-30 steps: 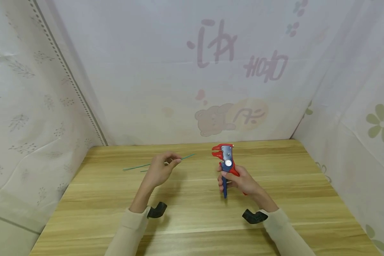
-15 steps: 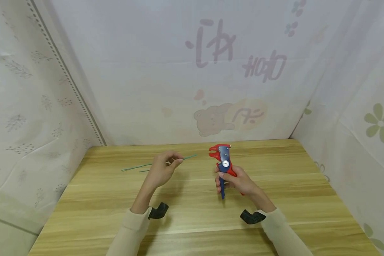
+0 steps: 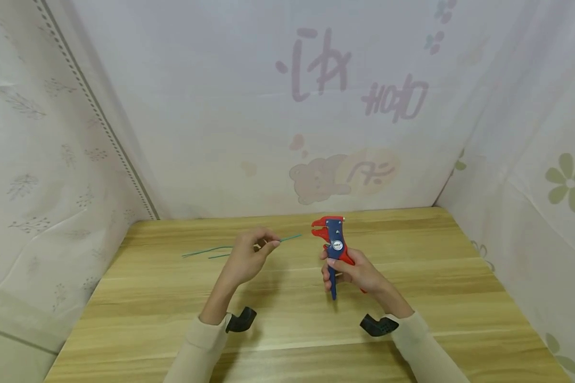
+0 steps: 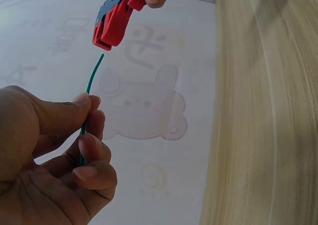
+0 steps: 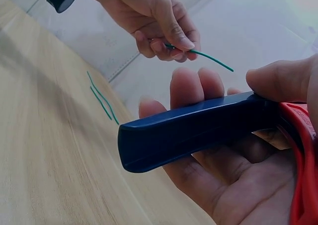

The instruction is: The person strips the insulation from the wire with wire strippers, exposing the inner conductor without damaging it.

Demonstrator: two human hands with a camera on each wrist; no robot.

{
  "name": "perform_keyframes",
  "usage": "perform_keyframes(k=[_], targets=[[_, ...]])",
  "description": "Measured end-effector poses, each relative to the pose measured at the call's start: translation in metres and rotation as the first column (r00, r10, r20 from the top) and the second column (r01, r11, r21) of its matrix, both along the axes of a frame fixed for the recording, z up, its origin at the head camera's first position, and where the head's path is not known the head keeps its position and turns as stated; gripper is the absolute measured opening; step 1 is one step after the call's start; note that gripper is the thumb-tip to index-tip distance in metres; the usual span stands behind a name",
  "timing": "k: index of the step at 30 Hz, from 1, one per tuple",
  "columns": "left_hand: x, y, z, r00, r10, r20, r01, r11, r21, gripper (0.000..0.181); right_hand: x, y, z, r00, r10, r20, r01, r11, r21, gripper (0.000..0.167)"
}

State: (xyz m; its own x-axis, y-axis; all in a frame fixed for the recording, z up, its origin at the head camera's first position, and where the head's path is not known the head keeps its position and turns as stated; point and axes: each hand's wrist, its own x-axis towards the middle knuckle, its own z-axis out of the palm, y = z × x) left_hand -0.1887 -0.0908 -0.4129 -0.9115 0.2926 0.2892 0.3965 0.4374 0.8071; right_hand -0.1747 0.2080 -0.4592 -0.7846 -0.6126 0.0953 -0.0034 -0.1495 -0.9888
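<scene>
Between thumb and fingertips my left hand [image 3: 250, 258] pinches a green wire [image 3: 291, 237], whose free end sticks out to the right. In the left wrist view that end of the wire [image 4: 94, 72] bends slightly and stops just short of the tool's red jaws. My right hand [image 3: 359, 270] grips a red and blue wire stripper [image 3: 336, 234] by its handles, holding it upright with the jaws facing left, apart from the wire. The blue handle [image 5: 189, 128] fills the middle of the right wrist view.
More green wires [image 3: 206, 250] lie on the wooden table [image 3: 287, 330], left of and partly behind my left hand. A printed cloth [image 3: 220, 117] hangs behind the table and along both sides. Black wrist cameras [image 3: 241, 319] sit at each cuff.
My left hand has moved a little to the right with the wire, bringing its tip nearer the wire stripper. The stripper has shifted slightly left in the view.
</scene>
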Motion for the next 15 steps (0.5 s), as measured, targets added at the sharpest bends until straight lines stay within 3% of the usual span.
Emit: perform_keyframes(k=[15], targets=[[0.0057, 0.0041, 0.0067, 1.0, 0.001, -0.009, -0.001, 1.0, -0.005, 0.009, 0.0033, -0.0034, 0.0015, 0.998, 0.063, -0.02, -0.064, 0.997, -0.04, 0.021]])
